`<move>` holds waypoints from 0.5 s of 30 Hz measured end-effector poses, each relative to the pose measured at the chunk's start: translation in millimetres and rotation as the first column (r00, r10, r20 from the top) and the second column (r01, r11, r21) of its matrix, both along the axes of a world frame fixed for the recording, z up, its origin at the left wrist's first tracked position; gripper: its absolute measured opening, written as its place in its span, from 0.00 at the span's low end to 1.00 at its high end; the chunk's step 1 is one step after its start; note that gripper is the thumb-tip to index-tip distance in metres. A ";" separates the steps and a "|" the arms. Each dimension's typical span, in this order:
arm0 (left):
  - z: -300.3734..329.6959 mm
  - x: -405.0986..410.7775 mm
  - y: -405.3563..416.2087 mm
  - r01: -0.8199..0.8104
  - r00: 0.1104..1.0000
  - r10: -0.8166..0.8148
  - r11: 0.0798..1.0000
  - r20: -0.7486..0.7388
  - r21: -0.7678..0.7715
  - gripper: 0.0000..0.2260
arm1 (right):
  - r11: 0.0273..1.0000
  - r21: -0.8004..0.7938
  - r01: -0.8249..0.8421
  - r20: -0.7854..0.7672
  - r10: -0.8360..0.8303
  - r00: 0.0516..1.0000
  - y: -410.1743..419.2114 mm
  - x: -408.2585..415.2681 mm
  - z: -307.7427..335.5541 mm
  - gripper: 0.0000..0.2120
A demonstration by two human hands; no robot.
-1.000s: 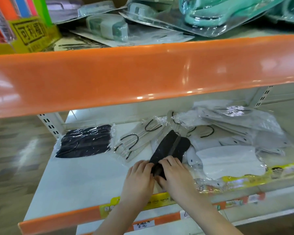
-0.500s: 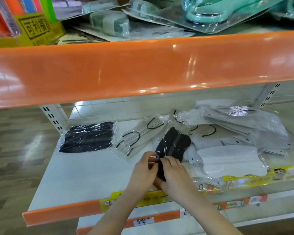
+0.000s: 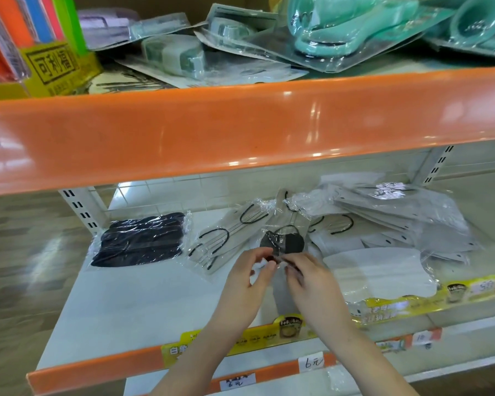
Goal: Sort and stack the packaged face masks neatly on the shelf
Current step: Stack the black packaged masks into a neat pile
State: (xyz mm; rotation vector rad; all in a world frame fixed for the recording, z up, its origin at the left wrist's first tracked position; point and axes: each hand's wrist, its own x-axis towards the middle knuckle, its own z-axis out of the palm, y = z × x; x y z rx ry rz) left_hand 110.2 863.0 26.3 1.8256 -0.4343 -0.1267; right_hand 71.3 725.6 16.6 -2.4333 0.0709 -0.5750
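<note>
My left hand (image 3: 250, 277) and my right hand (image 3: 309, 278) both pinch the near edge of a black mask packet (image 3: 283, 242), which tips up above the white shelf (image 3: 120, 304). A stack of black mask packets (image 3: 139, 240) lies at the shelf's left. Beside it lies a packet of white masks with black ear loops (image 3: 226, 234). A loose heap of white mask packets (image 3: 383, 224) fills the right side, and a white mask packet (image 3: 380, 270) lies at the front of it.
The orange front lip of the upper shelf (image 3: 240, 127) overhangs the work area. Teal blister packs (image 3: 354, 27) and a yellow box (image 3: 55, 70) sit on top. Yellow price strips (image 3: 397, 307) line the shelf's front edge. A white upright (image 3: 80, 207) stands at back left.
The black packet has been lifted and tipped up on end, now seen foreshortened. Both hands rose with it and shifted from gripping it flat to pinching its near edge.
</note>
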 end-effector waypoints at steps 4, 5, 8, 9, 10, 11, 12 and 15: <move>1.6 15.5 10.7 -0.039 0.963 -0.016 0.980 0.269 0.196 0.15 | 0.986 0.165 -0.010 0.040 0.003 0.999 -6.0 -1.8 27.5 0.05; 3.6 21.3 12.5 -0.078 0.944 -0.003 0.970 0.329 0.232 0.19 | 0.974 0.227 -0.018 0.043 0.009 0.999 -6.4 -2.7 37.6 0.07; 13.8 37.4 17.9 -0.192 0.913 0.061 0.937 0.403 0.293 0.18 | 0.897 0.439 -0.054 0.025 0.048 0.999 -9.2 -4.1 67.1 0.04; 19.2 41.1 19.9 -0.213 0.923 0.081 0.921 0.376 0.326 0.14 | 0.874 0.479 -0.075 0.028 0.070 0.997 -9.8 -3.3 75.6 0.05; 23.9 44.4 22.7 -0.241 0.924 0.103 0.904 0.368 0.352 0.10 | 0.877 0.471 -0.092 0.049 0.079 0.996 -9.2 -2.7 82.9 0.10; 28.9 46.7 26.6 -0.277 0.909 0.115 0.885 0.401 0.374 0.07 | 0.918 0.383 -0.098 0.085 0.070 0.994 -10.0 -0.4 86.4 0.11; 33.0 48.9 31.8 -0.342 0.859 0.115 0.854 0.498 0.393 0.06 | 0.972 0.227 -0.063 0.145 0.030 0.989 -12.3 2.6 87.3 0.10; 36.4 59.0 48.7 -0.513 0.602 0.018 0.774 0.798 0.370 0.10 | 0.957 -0.246 0.153 0.340 -0.062 0.938 -10.8 13.0 87.3 0.11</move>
